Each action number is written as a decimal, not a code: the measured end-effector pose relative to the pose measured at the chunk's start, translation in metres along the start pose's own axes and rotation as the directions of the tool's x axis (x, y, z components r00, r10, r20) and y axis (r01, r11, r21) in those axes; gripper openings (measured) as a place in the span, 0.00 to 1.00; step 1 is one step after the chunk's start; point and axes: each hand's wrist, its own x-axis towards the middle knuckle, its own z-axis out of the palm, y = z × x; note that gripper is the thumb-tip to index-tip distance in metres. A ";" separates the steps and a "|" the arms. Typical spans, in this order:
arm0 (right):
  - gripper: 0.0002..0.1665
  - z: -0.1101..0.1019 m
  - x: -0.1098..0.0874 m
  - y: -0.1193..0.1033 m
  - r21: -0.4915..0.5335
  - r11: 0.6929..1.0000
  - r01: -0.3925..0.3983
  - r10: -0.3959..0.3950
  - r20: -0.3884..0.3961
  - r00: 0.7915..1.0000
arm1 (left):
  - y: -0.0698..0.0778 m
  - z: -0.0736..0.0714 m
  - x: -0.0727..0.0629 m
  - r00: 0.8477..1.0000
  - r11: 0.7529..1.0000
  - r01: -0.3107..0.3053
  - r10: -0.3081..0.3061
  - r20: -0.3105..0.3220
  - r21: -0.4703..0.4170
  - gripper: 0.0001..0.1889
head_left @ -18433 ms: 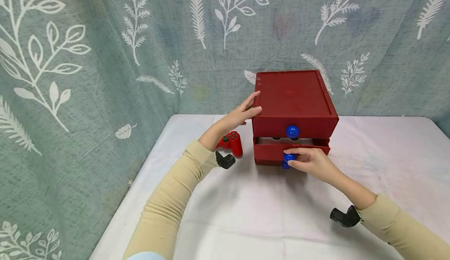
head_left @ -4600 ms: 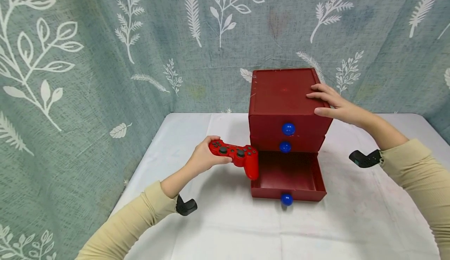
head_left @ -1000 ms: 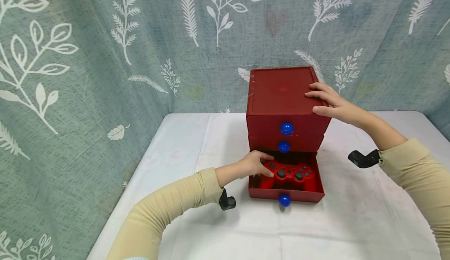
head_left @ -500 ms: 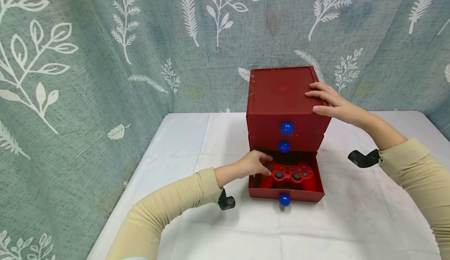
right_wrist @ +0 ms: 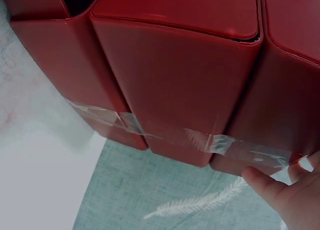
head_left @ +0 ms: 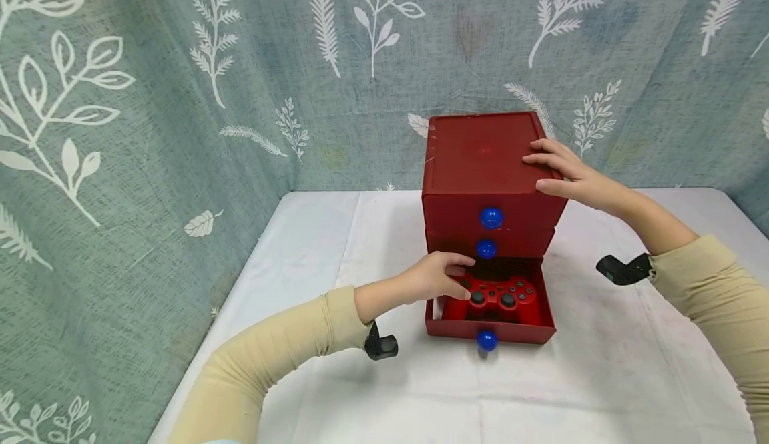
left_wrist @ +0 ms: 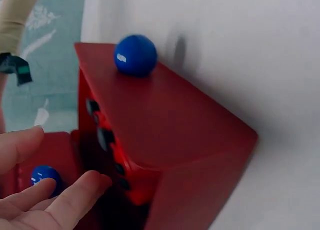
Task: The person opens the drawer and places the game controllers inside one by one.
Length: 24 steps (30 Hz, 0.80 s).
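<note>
A red game controller (head_left: 521,296) lies face up in the pulled-out bottom drawer (head_left: 447,328) of a dark red drawer cabinet (head_left: 480,153). My left hand (head_left: 428,277) hovers over the controller's left end, fingers and thumb spread and holding nothing. In the left wrist view, the fingertips of that hand (left_wrist: 82,190) stand apart from the controller (left_wrist: 135,177). My right hand (head_left: 579,180) rests with its fingers spread on the cabinet's top right edge. The right wrist view shows part of this hand (right_wrist: 295,197) beside the cabinet's side (right_wrist: 170,79).
Blue ball knobs mark the top drawer (head_left: 491,218), the middle drawer (head_left: 486,249) and the bottom drawer (head_left: 487,341). Both upper drawers are pushed in. Clear tape (right_wrist: 200,140) runs across the cabinet's side. A patterned curtain (head_left: 372,130) hangs behind the white-covered table (head_left: 336,244).
Earlier my right hand pinched the middle drawer's knob; that drawer is now in, the bottom one out. My left hand carried the controller from the table into it, then let go and lifted slightly.
</note>
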 end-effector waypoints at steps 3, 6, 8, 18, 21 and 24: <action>0.30 0.000 0.000 0.000 0.001 1.000 -0.001 0.001 0.000 1.000 | 0.004 0.000 -0.007 1.000 0.998 -0.014 0.015 0.025 -0.055 0.29; 0.30 0.000 0.000 -0.001 0.001 1.000 -0.003 0.003 0.000 1.000 | 0.006 0.001 -0.015 0.998 0.995 -0.020 0.025 0.055 -0.097 0.30; 0.30 0.000 0.000 -0.001 0.002 1.000 -0.003 0.003 -0.001 1.000 | 0.006 0.002 -0.020 0.997 0.993 -0.024 0.032 0.068 -0.114 0.30; 0.31 0.000 -0.001 -0.001 0.010 1.000 -0.014 0.014 0.005 1.000 | -0.001 0.016 -0.037 0.993 0.984 -0.014 0.034 0.110 -0.176 0.27; 0.31 0.000 -0.001 -0.001 0.011 1.000 -0.017 0.017 0.003 1.000 | -0.003 0.020 -0.040 0.991 0.982 -0.006 0.031 0.128 -0.191 0.25; 0.31 0.000 -0.001 -0.001 0.008 1.000 -0.012 0.012 0.000 1.000 | -0.008 0.024 -0.043 0.988 0.982 -0.001 0.029 0.149 -0.187 0.24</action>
